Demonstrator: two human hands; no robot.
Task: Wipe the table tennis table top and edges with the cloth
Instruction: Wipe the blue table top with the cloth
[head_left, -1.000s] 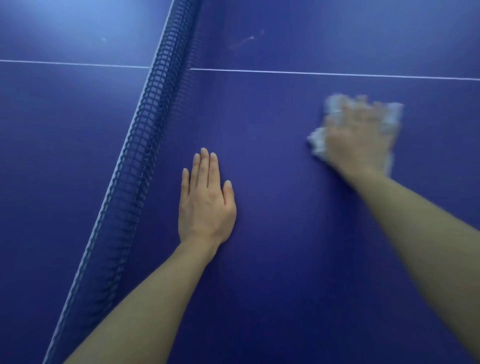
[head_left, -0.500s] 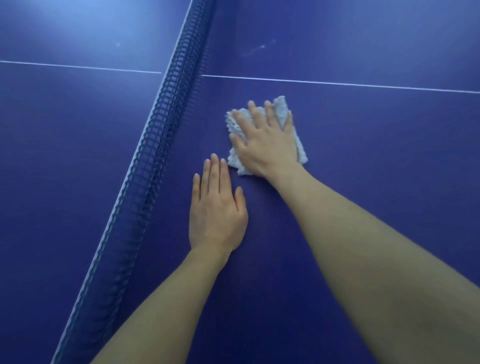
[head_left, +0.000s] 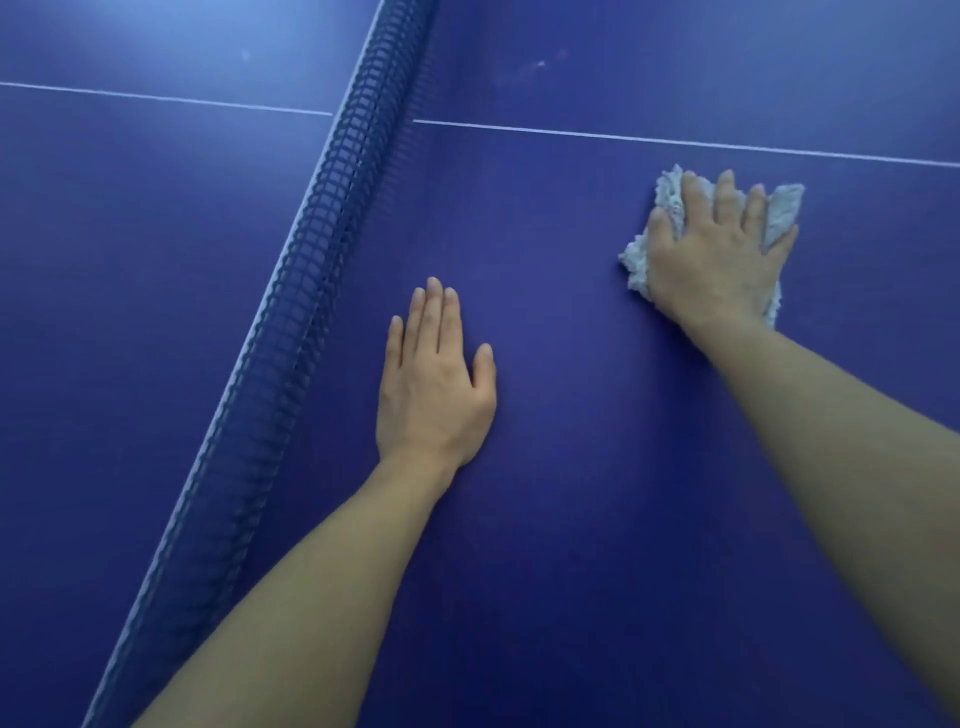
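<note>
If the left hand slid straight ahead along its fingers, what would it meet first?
The left hand lies flat, fingers pointing up the table top, roughly parallel to the net. Ahead looks free until the white centre line; it might graze the net there, though depth is unclear.

No readable text, labels, brands or numbers anywhere I look. Only marking: a thin white line (head_left: 675, 141) painted across the blue table top (head_left: 545, 467), not lettering.
</note>
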